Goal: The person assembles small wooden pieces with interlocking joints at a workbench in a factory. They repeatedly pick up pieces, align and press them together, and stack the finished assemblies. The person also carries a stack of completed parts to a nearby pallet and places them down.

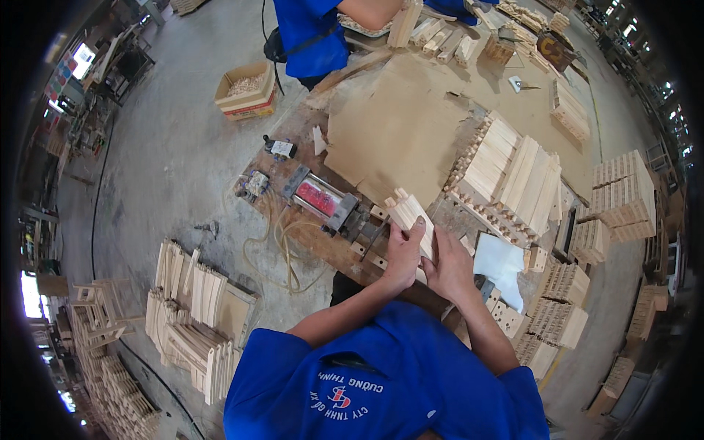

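Note:
Both my hands hold a small bundle of pale wooden slats [413,218] with round pegs at their far ends, tilted over the workbench. My left hand [403,255] grips the bundle from the left, thumb on top. My right hand [449,265] is closed along its right side; its fingertips are partly hidden. Just left of the bundle, a pneumatic clamp [319,196] with a red-marked cylinder is fixed to the bench. To the right of my right hand lies a white sheet [500,265], with drilled wooden blocks [506,317] below it.
Rows of pegged slats [506,169] are stacked on the bench's right. Brown cardboard [396,125] covers its middle. A hose [290,271] loops off the left edge. More slats [198,293] stand at lower left. A carton [246,92] sits on the floor near a co-worker in blue [312,40].

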`<state>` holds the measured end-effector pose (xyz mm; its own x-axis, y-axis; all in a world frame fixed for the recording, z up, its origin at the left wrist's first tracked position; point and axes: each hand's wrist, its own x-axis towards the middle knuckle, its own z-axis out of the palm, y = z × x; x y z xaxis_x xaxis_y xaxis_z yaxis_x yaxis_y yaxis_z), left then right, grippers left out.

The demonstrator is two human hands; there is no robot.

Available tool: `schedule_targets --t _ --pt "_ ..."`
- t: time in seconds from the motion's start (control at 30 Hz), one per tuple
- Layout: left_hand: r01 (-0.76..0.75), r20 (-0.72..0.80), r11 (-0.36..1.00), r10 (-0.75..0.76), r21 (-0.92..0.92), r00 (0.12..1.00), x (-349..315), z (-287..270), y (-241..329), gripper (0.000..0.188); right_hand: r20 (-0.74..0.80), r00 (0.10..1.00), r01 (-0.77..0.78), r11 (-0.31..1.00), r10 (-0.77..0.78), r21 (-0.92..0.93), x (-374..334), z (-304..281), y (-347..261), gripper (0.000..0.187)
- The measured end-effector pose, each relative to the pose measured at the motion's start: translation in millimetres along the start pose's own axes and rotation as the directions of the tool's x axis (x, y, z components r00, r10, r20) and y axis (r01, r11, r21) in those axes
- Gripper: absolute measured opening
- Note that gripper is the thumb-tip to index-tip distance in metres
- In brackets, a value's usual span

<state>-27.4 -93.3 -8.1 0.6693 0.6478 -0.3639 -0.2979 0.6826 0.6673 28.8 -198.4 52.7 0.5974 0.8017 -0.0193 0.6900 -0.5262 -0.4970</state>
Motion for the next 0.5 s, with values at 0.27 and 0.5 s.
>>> schedule_targets --t 0.27,0.5 --pt "0.341 0.111 0.863 -0.406 0.372 0.907 -13 -65 21 0.049 0.14 0.985 -0.058 0.962 0.098 -0.265 -6 -4 31 0.068" --pt "0.173 0.021 0.928 -0.19 0.331 0.982 -14 -120 89 0.038 0.265 0.954 -0.054 0.952 0.139 -0.302 -5 32 36 0.072"
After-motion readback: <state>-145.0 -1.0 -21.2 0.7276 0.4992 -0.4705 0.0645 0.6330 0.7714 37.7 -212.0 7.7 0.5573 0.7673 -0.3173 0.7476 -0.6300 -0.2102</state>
